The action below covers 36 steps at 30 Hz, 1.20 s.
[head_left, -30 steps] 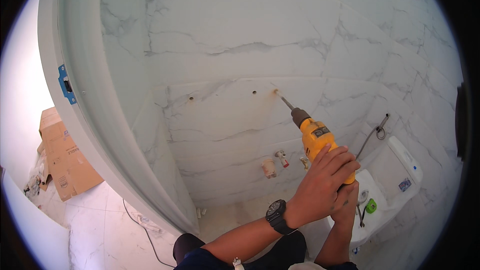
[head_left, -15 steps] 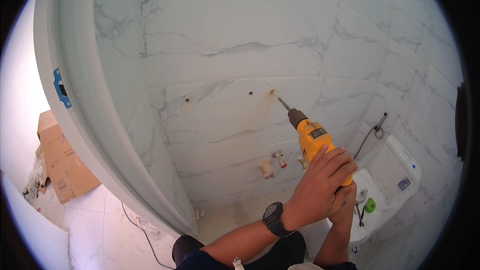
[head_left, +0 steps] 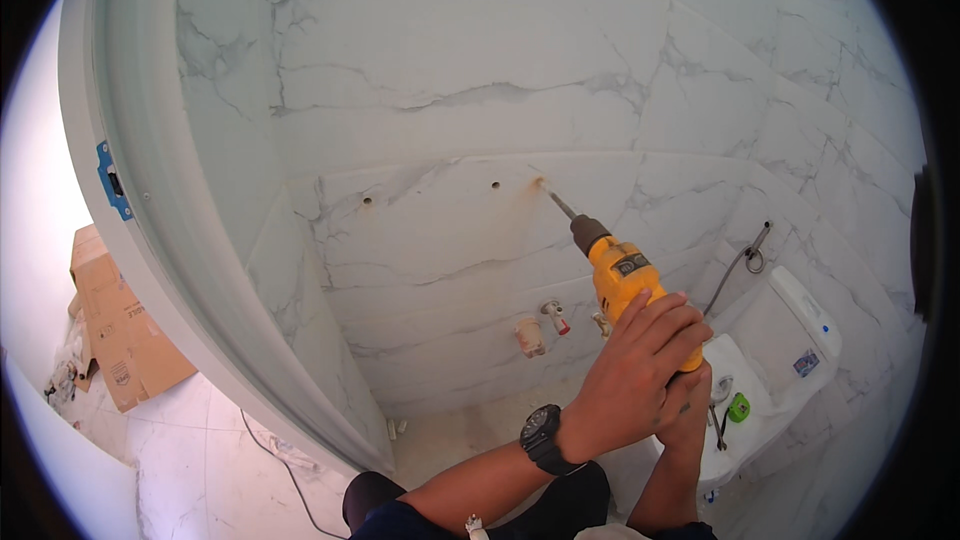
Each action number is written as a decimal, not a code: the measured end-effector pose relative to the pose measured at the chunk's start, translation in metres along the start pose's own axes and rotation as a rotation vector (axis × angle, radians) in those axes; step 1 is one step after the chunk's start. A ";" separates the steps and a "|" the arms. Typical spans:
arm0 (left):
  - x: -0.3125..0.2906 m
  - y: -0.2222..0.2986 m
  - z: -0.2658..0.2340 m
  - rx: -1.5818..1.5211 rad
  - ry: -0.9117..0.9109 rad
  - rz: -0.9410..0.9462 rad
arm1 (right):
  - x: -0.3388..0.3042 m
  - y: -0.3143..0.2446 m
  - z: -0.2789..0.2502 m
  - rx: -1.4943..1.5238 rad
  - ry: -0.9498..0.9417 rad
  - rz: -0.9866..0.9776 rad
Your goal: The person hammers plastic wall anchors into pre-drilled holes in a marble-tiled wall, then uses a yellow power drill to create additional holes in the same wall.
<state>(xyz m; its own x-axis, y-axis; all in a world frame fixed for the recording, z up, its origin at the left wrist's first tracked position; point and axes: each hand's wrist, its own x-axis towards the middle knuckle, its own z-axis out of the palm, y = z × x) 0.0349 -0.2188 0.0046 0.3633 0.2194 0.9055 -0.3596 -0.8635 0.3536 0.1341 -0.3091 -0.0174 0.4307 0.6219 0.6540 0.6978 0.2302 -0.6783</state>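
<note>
A yellow power drill (head_left: 620, 275) points up and left at the marbled tile wall (head_left: 460, 125). Its bit (head_left: 562, 204) meets the wall at a spot with orange-brown dust (head_left: 538, 183). My left hand (head_left: 630, 370), with a black watch (head_left: 541, 432) on its wrist, wraps over the rear of the drill's body. Behind it my right hand (head_left: 688, 410) is closed round the drill's handle end, partly hidden by the left. To the left of the bit are two dark drilled holes (head_left: 495, 185) in the same row.
Below the drill, a pipe stub (head_left: 530, 337) and a red-marked valve (head_left: 556, 318) stick out of the wall. At right stands a white toilet (head_left: 795, 315) with a green tape measure (head_left: 738, 407) and tools on it. A door frame (head_left: 175, 290), cardboard (head_left: 130, 325) and a cable (head_left: 285, 465) are at left.
The view has shifted slightly, so everything sits a little further left. Both hands keep their hold on the drill, and the dust around the bit's tip has spread a little.
</note>
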 end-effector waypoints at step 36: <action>-0.001 -0.002 0.001 0.006 -0.002 -0.005 | 0.000 0.002 -0.001 -0.018 -0.011 0.039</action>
<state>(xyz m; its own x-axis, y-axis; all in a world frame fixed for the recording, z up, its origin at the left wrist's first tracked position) 0.0362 -0.2178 0.0032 0.3672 0.2230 0.9030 -0.3524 -0.8651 0.3569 0.1360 -0.3093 -0.0187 0.4513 0.6383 0.6237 0.6910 0.1923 -0.6968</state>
